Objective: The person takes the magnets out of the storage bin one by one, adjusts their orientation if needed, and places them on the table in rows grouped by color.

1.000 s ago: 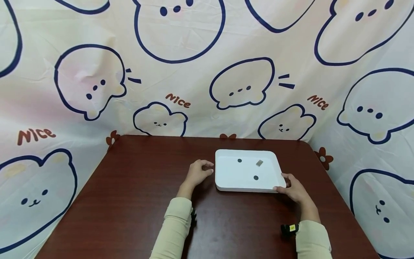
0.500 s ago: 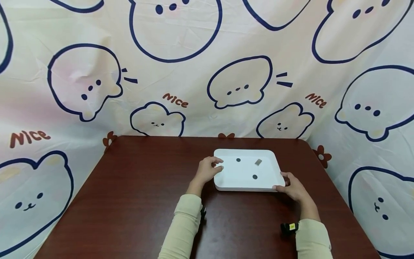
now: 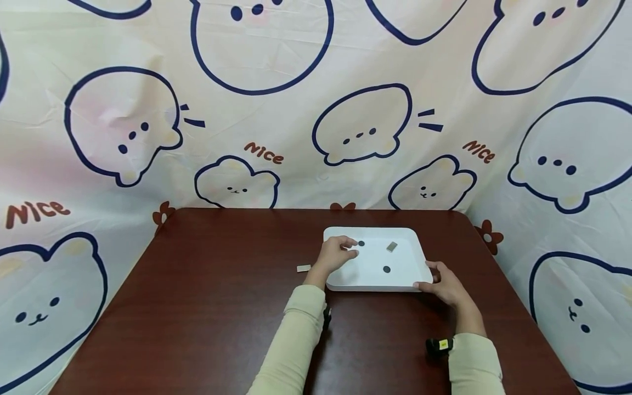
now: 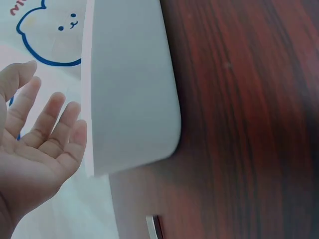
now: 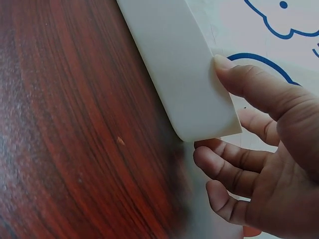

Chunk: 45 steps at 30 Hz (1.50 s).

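A shallow white tray (image 3: 375,277) lies on the table. Inside it are a dark round disc (image 3: 361,243) near the back, a second dark disc (image 3: 387,269) nearer the front and a small greyish rectangular piece (image 3: 392,247). My left hand (image 3: 336,255) reaches over the tray's left side, fingertips close to the back disc, and nothing shows between them. In the left wrist view its fingers are loosely bent. My right hand (image 3: 446,285) holds the tray's front right corner. Its thumb (image 5: 227,67) presses the rim while fingers go round the corner.
A small pale rectangular piece (image 3: 303,268) lies on the brown wooden table (image 3: 222,307), left of the tray beside my left wrist. Behind and along the sides hangs a printed cloth (image 3: 276,131) with cartoon bears.
My left hand has moved right, from beside the tray to above its inside. The pale piece left of the tray has come into sight. My right hand stays at the corner.
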Each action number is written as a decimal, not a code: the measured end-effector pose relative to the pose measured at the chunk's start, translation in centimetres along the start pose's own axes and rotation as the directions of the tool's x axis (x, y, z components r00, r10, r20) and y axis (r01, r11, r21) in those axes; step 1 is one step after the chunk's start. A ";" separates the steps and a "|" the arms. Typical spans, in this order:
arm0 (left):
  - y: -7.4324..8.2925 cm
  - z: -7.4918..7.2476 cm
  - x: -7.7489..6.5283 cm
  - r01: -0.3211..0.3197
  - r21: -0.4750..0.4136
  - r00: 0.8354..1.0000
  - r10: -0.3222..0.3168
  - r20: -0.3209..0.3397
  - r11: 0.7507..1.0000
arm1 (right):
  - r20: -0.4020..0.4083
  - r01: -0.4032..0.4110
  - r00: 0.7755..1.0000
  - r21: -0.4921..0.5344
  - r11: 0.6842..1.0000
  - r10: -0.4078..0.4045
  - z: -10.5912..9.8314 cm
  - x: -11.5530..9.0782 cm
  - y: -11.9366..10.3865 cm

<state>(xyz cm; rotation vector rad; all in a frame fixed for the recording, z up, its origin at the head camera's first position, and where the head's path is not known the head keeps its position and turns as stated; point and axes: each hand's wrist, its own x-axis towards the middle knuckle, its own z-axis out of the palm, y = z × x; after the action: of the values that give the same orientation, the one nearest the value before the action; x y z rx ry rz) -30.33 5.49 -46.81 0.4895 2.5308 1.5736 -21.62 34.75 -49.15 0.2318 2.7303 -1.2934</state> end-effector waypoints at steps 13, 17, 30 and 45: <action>0.8 1.9 2.3 0.019 -0.049 1.000 -0.018 0.023 0.999 | -0.004 -0.013 1.000 0.001 1.000 0.013 -0.3 -0.2 0.6; 1.0 2.6 3.1 0.041 -0.041 0.999 -0.040 0.007 0.998 | -0.004 -0.015 1.000 0.006 1.000 0.015 -0.2 -0.2 0.7; 1.0 4.9 4.9 0.122 -0.023 0.993 -0.122 -0.007 0.992 | -0.005 0.008 1.000 0.012 1.000 -0.008 0.3 0.2 0.3; 1.8 7.9 6.0 0.192 -0.001 0.978 -0.191 0.084 0.981 | -0.030 -0.001 1.000 0.001 1.000 0.001 0.2 0.4 0.3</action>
<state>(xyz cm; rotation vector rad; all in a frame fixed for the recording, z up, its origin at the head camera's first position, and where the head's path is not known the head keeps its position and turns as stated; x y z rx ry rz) -33.43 14.94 -48.38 0.2927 2.4257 1.4639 -21.91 34.79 -49.59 0.2547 2.7539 -1.3018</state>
